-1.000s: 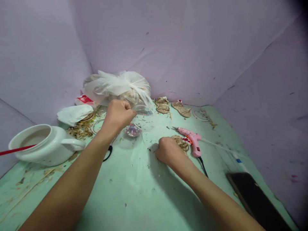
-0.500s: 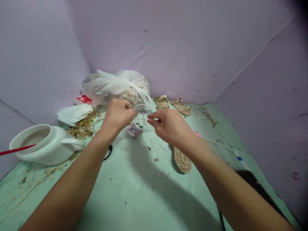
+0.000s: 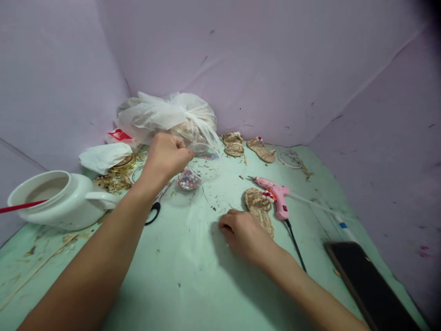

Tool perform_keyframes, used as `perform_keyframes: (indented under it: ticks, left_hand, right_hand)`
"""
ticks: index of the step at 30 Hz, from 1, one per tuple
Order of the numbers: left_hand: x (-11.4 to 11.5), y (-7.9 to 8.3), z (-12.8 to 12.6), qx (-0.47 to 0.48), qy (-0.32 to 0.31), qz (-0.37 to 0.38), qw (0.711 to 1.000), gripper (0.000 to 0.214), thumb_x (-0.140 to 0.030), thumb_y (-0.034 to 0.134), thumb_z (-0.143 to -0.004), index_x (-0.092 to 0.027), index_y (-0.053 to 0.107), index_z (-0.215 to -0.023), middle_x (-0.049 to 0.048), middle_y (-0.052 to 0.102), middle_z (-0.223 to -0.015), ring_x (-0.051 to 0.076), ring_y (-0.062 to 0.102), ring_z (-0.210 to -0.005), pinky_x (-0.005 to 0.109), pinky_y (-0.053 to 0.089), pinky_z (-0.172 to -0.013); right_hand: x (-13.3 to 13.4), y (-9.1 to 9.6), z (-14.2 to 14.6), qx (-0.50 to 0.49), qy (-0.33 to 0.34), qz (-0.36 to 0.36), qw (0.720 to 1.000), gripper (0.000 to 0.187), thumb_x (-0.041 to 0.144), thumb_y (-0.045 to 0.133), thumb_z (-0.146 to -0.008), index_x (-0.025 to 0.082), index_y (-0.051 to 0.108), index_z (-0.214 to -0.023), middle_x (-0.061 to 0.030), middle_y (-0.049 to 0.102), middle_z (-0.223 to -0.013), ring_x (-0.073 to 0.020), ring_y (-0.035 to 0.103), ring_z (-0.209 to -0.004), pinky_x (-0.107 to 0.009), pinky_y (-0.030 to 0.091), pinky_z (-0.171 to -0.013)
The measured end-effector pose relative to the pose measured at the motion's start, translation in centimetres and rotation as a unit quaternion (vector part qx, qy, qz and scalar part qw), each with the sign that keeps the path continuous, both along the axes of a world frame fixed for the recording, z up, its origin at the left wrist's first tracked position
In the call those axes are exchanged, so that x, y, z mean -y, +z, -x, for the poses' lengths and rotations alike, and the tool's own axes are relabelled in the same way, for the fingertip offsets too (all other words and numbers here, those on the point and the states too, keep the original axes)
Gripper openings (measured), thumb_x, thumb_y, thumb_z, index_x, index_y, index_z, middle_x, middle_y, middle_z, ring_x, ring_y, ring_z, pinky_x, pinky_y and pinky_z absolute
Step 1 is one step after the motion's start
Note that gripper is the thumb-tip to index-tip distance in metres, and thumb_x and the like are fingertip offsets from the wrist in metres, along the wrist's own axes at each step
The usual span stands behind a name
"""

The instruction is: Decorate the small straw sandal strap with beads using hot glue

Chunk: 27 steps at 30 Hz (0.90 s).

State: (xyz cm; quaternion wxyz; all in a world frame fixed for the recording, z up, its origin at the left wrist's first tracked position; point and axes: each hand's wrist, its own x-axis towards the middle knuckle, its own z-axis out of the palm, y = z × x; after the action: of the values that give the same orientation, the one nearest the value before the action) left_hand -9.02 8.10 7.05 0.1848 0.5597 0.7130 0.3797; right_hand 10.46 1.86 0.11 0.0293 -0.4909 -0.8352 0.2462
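Note:
My left hand is closed around the rim of a clear plastic container tilted over the table, with small coloured beads at its lower end. My right hand rests on the green table with its fingers curled in, beside a small woven straw sandal. What the right fingers pinch, if anything, is hidden. A pink glue gun lies just right of the sandal.
A white pot with a red stick stands at the left. Behind the left hand sit a white plastic bag, tissue and straw scraps. Black scissors lie under my left forearm. More woven sandals lie at the back; a dark phone at right.
My right hand went up to the clear container half a second ago and has come back down to the table beside the straw sandal. The left hand kept its hold.

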Motion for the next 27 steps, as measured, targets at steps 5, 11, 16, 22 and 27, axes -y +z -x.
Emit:
perform_keyframes:
  ticks: [5, 11, 16, 22, 27]
  left_hand:
    - [-0.1, -0.2, 0.1, 0.001, -0.003, -0.003, 1.000, 0.016, -0.021, 0.056, -0.056, -0.016, 0.052, -0.042, -0.0035, 0.046, -0.033, 0.008, 0.038, -0.038, 0.021, 0.028, -0.039]
    - [-0.3, -0.4, 0.2, 0.005, -0.001, -0.007, 1.000, 0.017, -0.021, 0.057, -0.055, -0.018, 0.050, -0.040, -0.0029, 0.046, -0.033, 0.009, 0.039, -0.038, 0.022, 0.029, -0.039]
    - [-0.3, -0.2, 0.1, -0.001, 0.008, 0.000, 1.000, 0.019, -0.021, 0.056, -0.054, -0.019, 0.046, -0.038, -0.0040, 0.041, -0.032, 0.009, 0.037, -0.036, 0.022, 0.028, -0.038]
    - [-0.2, 0.0, 0.1, -0.013, 0.001, -0.006, 1.000, 0.018, -0.018, 0.053, -0.054, -0.019, 0.045, -0.037, -0.0039, 0.041, -0.034, 0.009, 0.036, -0.038, 0.022, 0.027, -0.039]
    - [-0.5, -0.5, 0.4, 0.003, 0.005, -0.009, 1.000, 0.017, -0.019, 0.054, -0.054, -0.019, 0.047, -0.038, -0.0029, 0.043, -0.033, 0.010, 0.038, -0.038, 0.022, 0.029, -0.039]
  right_hand:
    - [1.4, 0.5, -1.3, 0.008, 0.040, 0.028, 0.999, 0.017, 0.006, 0.050, -0.072, 0.017, 0.063, -0.068, -0.0022, 0.060, -0.071, -0.0108, 0.051, -0.062, -0.021, 0.031, -0.055]
    - [1.8, 0.2, -0.5, 0.042, 0.032, -0.006, 0.999, 0.018, 0.005, 0.047, -0.070, 0.014, 0.060, -0.063, -0.0041, 0.058, -0.066, -0.0106, 0.046, -0.054, -0.023, 0.027, -0.050]
    - [0.2, 0.6, 1.5, 0.016, 0.045, -0.045, 0.998, 0.019, 0.007, 0.046, -0.072, 0.016, 0.063, -0.073, -0.0045, 0.061, -0.074, -0.0116, 0.051, -0.060, -0.022, 0.032, -0.054]
    - [0.3, 0.1, 2.5, 0.022, 0.078, -0.065, 0.995, 0.020, 0.002, 0.047, -0.068, 0.014, 0.063, -0.064, -0.0083, 0.064, -0.068, -0.0156, 0.054, -0.056, -0.026, 0.030, -0.050]
    - [-0.4, 0.5, 1.1, -0.018, 0.021, -0.059, 0.998, 0.021, 0.006, 0.048, -0.069, 0.017, 0.065, -0.072, -0.0032, 0.067, -0.067, -0.0129, 0.058, -0.057, -0.021, 0.037, -0.053]
